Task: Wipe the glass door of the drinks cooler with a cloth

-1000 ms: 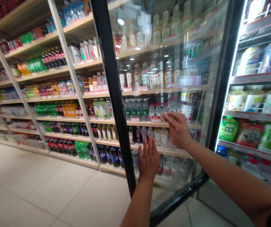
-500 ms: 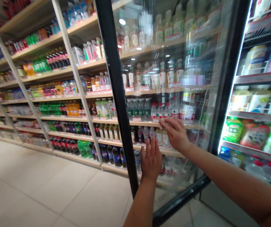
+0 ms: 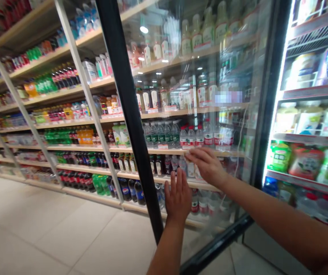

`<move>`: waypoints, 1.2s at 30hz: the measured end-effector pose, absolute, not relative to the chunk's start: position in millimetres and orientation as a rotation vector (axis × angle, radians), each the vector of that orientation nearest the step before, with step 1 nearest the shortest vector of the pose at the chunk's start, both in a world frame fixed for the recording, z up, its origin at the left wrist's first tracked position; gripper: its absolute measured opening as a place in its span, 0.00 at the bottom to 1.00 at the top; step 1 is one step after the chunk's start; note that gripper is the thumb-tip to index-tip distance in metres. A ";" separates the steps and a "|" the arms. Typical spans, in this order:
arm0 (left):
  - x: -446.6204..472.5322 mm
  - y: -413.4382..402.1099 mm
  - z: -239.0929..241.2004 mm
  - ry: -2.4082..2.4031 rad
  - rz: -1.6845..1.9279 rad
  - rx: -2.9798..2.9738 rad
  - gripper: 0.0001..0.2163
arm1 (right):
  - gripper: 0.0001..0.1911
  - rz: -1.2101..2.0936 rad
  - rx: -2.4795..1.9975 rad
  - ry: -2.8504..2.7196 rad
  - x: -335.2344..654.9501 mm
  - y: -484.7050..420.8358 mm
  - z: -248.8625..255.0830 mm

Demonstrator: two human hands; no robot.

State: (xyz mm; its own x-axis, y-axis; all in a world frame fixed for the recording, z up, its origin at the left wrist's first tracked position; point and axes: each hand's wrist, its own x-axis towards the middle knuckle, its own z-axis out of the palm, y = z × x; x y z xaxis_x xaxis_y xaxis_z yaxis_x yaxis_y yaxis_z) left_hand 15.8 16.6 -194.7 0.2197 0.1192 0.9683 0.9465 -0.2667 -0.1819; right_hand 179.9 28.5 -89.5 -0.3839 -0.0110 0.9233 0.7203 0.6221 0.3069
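An open glass cooler door (image 3: 181, 57) with a black frame (image 3: 129, 114) swings out in front of me. My left hand (image 3: 178, 198) lies flat against the inner side of the glass, fingers up and apart. My right hand (image 3: 206, 166) is pressed on the glass a little higher and to the right, fingers stretched out toward the left. Neither hand holds anything. Through the glass I see shelves of bottled drinks.
Long wooden shelves (image 3: 75, 145) full of soda and water bottles run along the left behind the door. The lit cooler interior (image 3: 309, 137) with drink packs and bottles stands at the right. Pale tiled floor (image 3: 52, 236) stretches at lower left.
The door's black frame has shifted left in view, and both hands have moved slightly left and down along the glass with it.
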 end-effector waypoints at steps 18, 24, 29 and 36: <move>14.7 19.0 -190.5 -1.041 -1.070 -1.529 0.32 | 0.27 -0.911 -0.584 -1.790 240.6 45.3 -110.9; 12.6 22.6 -190.5 -1.046 -1.084 -1.547 0.32 | 0.23 -0.838 -0.772 -1.508 278.0 61.4 -82.1; 13.3 24.7 -193.4 -1.030 -1.102 -1.547 0.33 | 0.24 -0.840 -0.775 -1.473 302.9 68.8 -116.7; 12.8 25.8 -193.4 -1.034 -1.132 -1.581 0.33 | 0.18 -0.589 -1.019 -1.083 362.6 95.9 -132.6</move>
State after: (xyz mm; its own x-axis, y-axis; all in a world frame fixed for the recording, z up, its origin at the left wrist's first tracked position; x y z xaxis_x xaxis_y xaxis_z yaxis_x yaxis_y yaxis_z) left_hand 12.8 25.8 -193.4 0.2292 0.1210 0.9658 0.9510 -0.2394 -0.1957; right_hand 362.6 95.9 -132.6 0.3889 0.0756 0.9182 0.8121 0.4426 -0.3803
